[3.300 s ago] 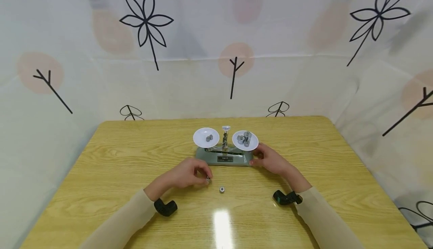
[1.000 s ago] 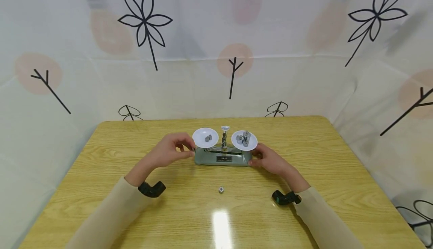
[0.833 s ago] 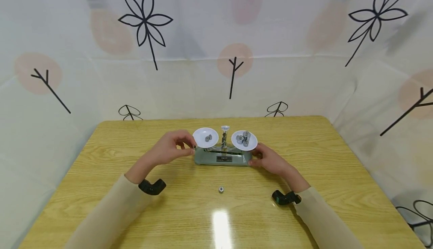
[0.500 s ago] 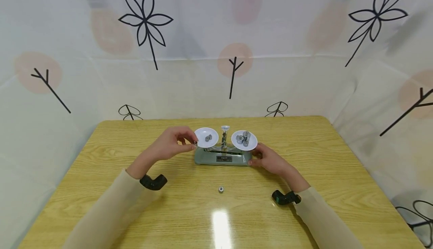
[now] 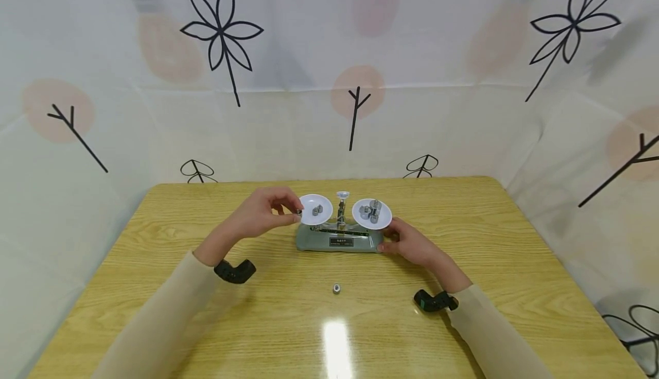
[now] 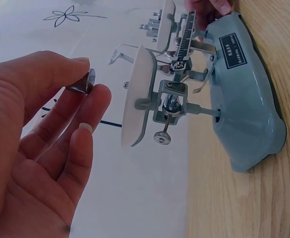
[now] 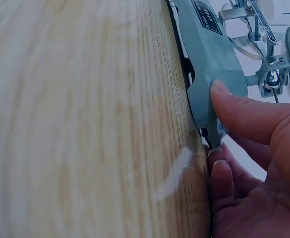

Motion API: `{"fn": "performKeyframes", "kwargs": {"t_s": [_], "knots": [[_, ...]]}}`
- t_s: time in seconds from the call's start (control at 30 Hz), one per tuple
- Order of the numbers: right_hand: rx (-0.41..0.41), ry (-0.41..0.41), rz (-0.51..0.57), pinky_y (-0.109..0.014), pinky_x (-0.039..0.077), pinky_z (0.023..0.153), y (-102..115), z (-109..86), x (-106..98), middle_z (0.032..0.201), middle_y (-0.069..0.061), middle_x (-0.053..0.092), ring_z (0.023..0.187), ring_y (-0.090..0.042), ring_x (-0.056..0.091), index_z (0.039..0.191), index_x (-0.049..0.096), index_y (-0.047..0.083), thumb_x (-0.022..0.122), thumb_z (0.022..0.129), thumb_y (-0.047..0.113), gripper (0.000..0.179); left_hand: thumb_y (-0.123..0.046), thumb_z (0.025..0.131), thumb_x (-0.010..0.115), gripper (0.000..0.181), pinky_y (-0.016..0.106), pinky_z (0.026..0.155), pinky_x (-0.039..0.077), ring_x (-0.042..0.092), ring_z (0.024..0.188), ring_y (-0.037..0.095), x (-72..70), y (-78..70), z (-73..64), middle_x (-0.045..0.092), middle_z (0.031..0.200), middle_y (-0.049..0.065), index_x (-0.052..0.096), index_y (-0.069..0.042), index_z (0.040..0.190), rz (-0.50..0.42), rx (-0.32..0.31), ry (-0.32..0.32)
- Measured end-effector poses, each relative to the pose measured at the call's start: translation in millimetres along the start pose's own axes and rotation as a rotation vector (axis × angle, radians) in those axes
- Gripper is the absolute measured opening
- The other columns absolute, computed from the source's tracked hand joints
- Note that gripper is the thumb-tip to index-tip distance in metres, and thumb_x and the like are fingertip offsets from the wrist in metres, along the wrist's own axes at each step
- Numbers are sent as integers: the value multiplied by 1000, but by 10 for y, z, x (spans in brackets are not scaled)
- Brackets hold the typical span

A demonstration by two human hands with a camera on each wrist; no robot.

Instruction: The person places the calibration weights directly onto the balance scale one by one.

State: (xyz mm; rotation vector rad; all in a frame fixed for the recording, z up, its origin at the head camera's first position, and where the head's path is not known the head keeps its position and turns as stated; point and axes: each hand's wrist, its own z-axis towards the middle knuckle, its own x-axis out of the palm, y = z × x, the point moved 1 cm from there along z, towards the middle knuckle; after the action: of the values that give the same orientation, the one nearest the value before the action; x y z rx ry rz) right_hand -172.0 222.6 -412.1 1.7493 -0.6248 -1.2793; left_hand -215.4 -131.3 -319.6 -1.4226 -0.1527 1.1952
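Note:
A balance scale with a grey-green base stands on the table. My left hand pinches a small metal weight between thumb and fingers, at the outer edge of the white left pan. In the left wrist view the weight is above the level of that pan. Two small weights sit in the left pan, and several larger ones are grouped in the right pan. My right hand grips the right end of the base, thumb on its front face and fingers round its end.
One more small weight stands on the wooden table in front of the scale. A patterned cloth hangs behind the table and along its sides. Each wrist wears a black camera.
My left hand has picked up the weight from the table in front, carried it to the scale's left side and raised it to the left pan's edge. My right hand has stayed on the base.

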Motion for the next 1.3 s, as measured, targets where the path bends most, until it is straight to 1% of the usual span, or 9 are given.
{"fn": "performKeyframes", "kwargs": {"t_s": [0.13,0.2,0.4,0.57,0.7,0.83,0.93,1.1,1.3], "knots": [[11,0,6,-54,38,102,-12,5,-1,134,-21,50,120,-39,49,134,53,-2,73,88,3,51,-5,88,76,14,40,70,51,66,88,17,-16,-9,26,68,99,2,72,-6,101,11,-12,11],[4,0,7,-52,39,101,-116,41,4,134,-19,51,120,-37,49,134,54,0,75,88,7,51,-5,88,76,14,41,70,51,67,88,17,-23,-11,43,68,99,2,72,-7,102,17,-18,17],[-23,-2,-5,-53,40,100,-107,40,13,130,-19,52,118,-38,51,131,56,-2,75,87,7,48,-7,88,76,14,38,70,50,67,89,16,-30,0,94,68,100,2,73,-8,102,46,-36,24],[-27,-8,-8,-56,39,102,-95,28,10,131,-20,52,119,-38,51,132,56,-2,76,87,8,51,-8,88,77,14,37,71,50,67,89,15,-21,34,122,68,101,1,72,-10,101,68,-59,30],[-29,-9,-10,-55,39,102,-113,36,8,131,-20,52,119,-38,51,133,55,-2,76,87,8,51,-8,88,76,13,37,71,50,65,90,15,-14,49,141,68,100,0,72,-10,101,82,-50,32],[-31,-4,-18,-54,39,101,-142,56,11,131,-18,52,118,-37,51,133,55,-1,76,88,9,51,-9,89,76,13,38,74,50,64,91,15,-15,66,171,68,99,-1,72,-11,101,97,-31,33],[-25,-6,-28,-53,40,101,-160,70,15,131,-18,53,118,-36,51,133,56,0,76,87,10,51,-8,88,76,13,38,76,51,64,90,14,-14,94,198,68,99,-1,73,-10,101,98,-30,41],[-27,-4,-33,-53,40,101,-165,74,15,130,-18,53,117,-36,51,133,56,0,76,88,10,51,-8,89,75,13,37,78,52,65,90,14,-10,116,226,68,100,-1,73,-11,101,106,-41,68],[-28,-2,-14,-55,39,101,-142,69,13,131,-20,51,118,-37,51,134,54,-3,75,88,6,51,-9,90,74,13,37,80,52,65,90,13,-3,126,273,68,99,-2,71,-11,102,136,-51,121]]}}
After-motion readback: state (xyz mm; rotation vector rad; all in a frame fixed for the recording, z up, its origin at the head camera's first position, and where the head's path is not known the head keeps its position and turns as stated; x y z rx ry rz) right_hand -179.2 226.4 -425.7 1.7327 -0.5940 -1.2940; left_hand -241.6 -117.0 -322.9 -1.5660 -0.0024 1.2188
